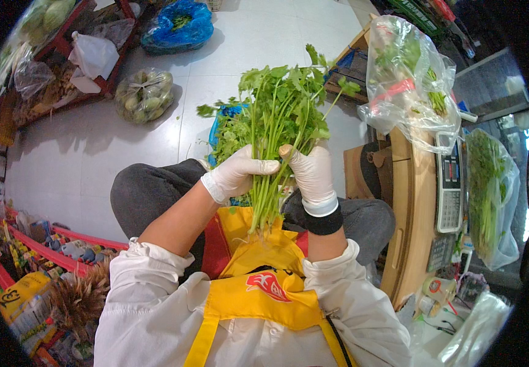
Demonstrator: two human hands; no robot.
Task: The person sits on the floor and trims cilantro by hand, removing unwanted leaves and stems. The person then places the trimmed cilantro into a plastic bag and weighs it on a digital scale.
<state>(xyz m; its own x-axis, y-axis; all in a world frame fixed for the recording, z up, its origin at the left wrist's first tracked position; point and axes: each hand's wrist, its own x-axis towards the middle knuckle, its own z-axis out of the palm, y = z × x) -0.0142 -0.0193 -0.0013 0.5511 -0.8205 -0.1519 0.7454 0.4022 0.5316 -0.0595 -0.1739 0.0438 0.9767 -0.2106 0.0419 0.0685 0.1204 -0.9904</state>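
Observation:
Both hands, in white gloves, hold a leafy green bunch [271,133] that looks like celery or coriander. My left hand [241,174] grips its stems from the left, the thumb laid across them. My right hand [312,169] clasps the bunch from the right; its thumb tip shows brown, stained or bare. Leaves point away from me, and the pale root ends [260,229] hang over my yellow apron [264,298]. Beneath the bunch, more loose greens [228,137] lie in a blue plastic bag [213,133] between my knees, mostly hidden.
On the floor ahead sit a tied clear bag of round green produce [144,95] and a blue bag [177,27] with greens. To the right, a wooden counter [402,220] bears a scale [450,183], a calculator [441,252] and bagged vegetables [411,78]. Red-edged shelves [62,257] stand left.

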